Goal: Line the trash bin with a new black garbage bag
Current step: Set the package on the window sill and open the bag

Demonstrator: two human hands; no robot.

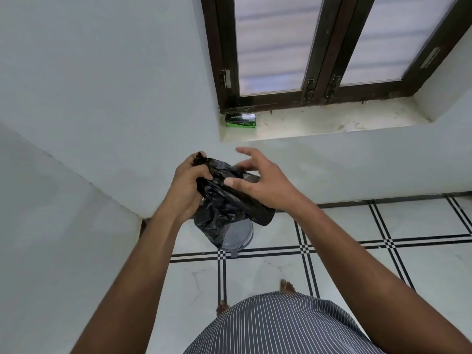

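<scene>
Step in hand, as I read it: opening up the garbage bag, not yet lining. I see the left hand with fingers curled tight round a bunched edge of the bag at about 10 o'clock of the bundle. The right hand is spread, fingers loosely bent, thumb pressed flat on the plastic, the other fingers lifted clear at 1 o'clock; it grips nothing that I can make out. The bag is black, glossy, crumpled and mostly folded on itself, its tail hanging toward 6 o'clock over the trash bin. The bin, grey and round, stands on the tiled floor directly below the hands, partly hidden by the bag. Next move, I judge: find the mouth, part the two layers, shake it open, then lower it in.
</scene>
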